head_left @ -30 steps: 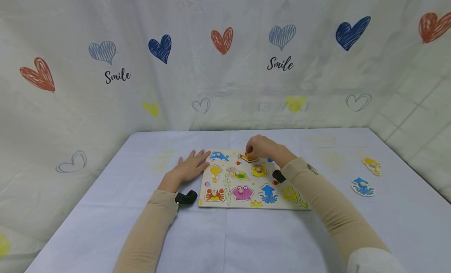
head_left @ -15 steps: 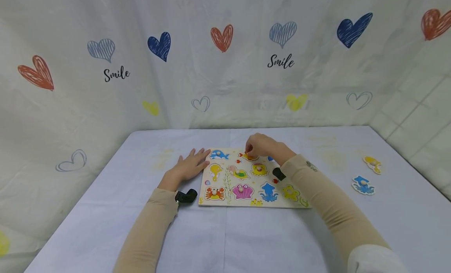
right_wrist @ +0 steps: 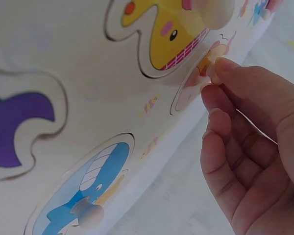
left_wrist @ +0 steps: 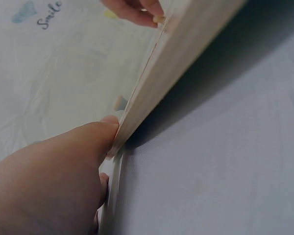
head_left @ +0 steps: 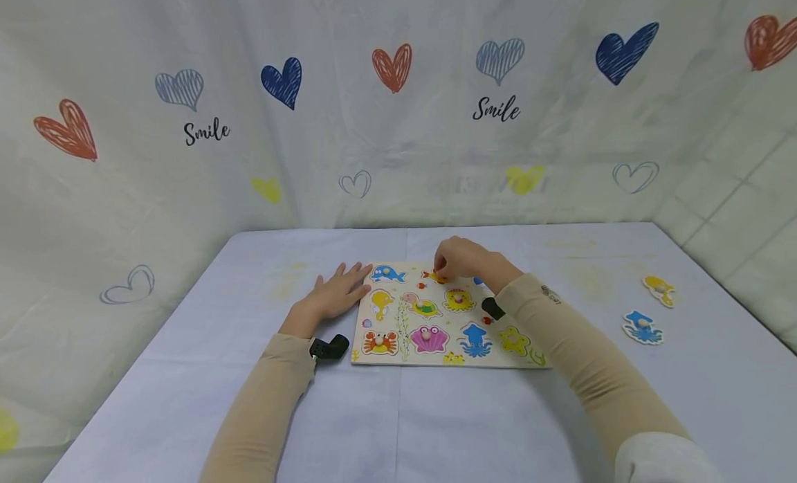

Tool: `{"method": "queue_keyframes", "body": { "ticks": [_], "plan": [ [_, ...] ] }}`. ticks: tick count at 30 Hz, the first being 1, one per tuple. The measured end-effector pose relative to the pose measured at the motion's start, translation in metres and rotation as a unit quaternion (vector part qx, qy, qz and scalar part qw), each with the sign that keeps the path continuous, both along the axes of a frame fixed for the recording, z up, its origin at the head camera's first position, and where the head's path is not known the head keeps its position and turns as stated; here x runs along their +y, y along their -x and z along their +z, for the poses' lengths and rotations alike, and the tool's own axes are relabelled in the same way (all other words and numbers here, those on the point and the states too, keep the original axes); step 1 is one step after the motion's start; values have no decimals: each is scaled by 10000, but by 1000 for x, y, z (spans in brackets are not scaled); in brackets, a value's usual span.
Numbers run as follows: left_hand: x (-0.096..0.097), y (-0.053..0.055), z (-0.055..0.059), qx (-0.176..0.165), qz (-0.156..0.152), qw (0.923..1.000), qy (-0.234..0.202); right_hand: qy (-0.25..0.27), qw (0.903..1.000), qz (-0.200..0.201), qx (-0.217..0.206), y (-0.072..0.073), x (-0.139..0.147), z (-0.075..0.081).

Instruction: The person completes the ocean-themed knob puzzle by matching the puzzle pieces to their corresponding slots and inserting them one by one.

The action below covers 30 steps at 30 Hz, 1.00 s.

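Observation:
A wooden knob-puzzle board [head_left: 448,324] with sea-animal pictures lies on the table. At its top edge my right hand [head_left: 459,258] pinches the small knob of an orange-red fish puzzle piece [right_wrist: 187,93] between thumb and forefinger; in the right wrist view the piece looks level with the board. My left hand [head_left: 336,295] rests at the board's upper left edge, fingers spread, its thumb [left_wrist: 105,128] touching the side. Near it sits a blue whale piece [head_left: 387,274]. My right forearm hides part of the board's right side.
Two loose pieces, a blue squid [head_left: 642,328] and a yellow one [head_left: 658,291], lie on the table's right side. Several knobbed pieces, such as the crab [head_left: 380,343] and shell [head_left: 428,339], sit in the board. A curtain [head_left: 398,144] hangs behind the table [head_left: 349,427].
The fish piece shows less below my right fingers and seems to lie flatter in the board. Both hands keep nearly the same places; the head view has shifted slightly.

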State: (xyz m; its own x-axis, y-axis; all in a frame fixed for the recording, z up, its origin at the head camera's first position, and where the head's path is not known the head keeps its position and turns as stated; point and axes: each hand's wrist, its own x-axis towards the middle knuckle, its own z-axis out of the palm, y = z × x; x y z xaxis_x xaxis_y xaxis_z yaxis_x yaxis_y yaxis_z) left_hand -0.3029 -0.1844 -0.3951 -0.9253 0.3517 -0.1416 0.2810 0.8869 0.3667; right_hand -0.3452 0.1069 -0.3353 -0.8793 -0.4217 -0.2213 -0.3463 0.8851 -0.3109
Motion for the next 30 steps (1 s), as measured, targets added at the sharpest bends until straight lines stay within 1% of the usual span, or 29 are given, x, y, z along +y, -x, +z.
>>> {"method": "queue_keyframes", "body": {
  "ticks": [4, 9, 15, 18, 21, 24, 30],
  "plan": [
    [0, 0, 0, -12, -7, 10000, 25, -19, 10000, 26, -3, 0, 1, -1],
    [1, -1, 2, -31, 16, 10000, 11, -35, 10000, 21, 19, 0, 1, 0],
    [1, -2, 3, -40, 27, 10000, 10, 59, 9999, 94, 98, -2, 8, 2],
    [2, -3, 3, -41, 38, 10000, 19, 222, 9992, 237, 250, -5, 17, 6],
    [2, -3, 2, -13, 46, 10000, 30, 518, 9966, 483, 414, -11, 28, 10],
    [2, -3, 2, 4, 31, 10000, 23, 778, 9936, 639, 509, -16, 42, 14],
    [1, -2, 2, -12, 18, 10000, 7, 1200, 9886, 643, 645, -27, 74, 19]
  ]
}}
